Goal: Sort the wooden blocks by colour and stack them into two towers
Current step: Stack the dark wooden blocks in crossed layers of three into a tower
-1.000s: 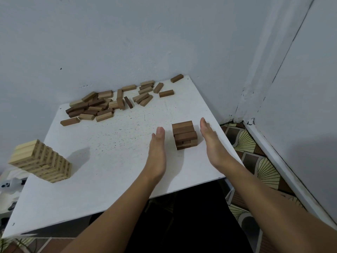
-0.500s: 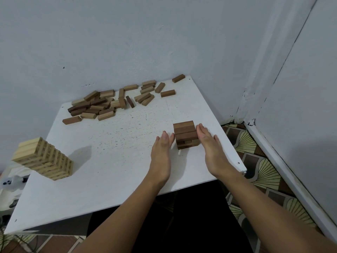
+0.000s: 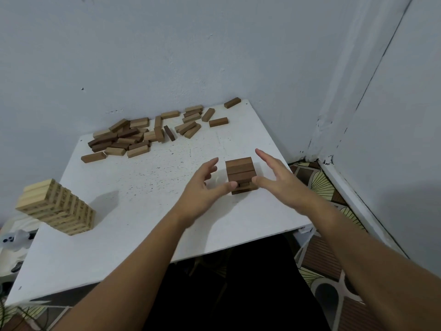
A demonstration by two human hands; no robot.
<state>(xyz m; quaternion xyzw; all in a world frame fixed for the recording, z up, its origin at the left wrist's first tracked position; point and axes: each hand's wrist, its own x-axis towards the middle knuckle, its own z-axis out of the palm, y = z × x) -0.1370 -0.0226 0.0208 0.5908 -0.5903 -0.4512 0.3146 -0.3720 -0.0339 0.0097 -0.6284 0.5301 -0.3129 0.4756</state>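
Head view — spread fingers (image 3: 262, 154) flanking dark tower (image 3: 241, 173)

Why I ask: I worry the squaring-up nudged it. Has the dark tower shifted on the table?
No. The dark tower stands at the same spot near the white table's right edge; only the camera view shifted.

Both bare forearms reach in from the near edge toward the right of centre. The left hand (image 3: 202, 189) is spread, fingers loosely straight, thumb pointing right. The right hand (image 3: 278, 177) mirrors it, fingers extended far and left, thumb pointing left. Neither hand grips anything
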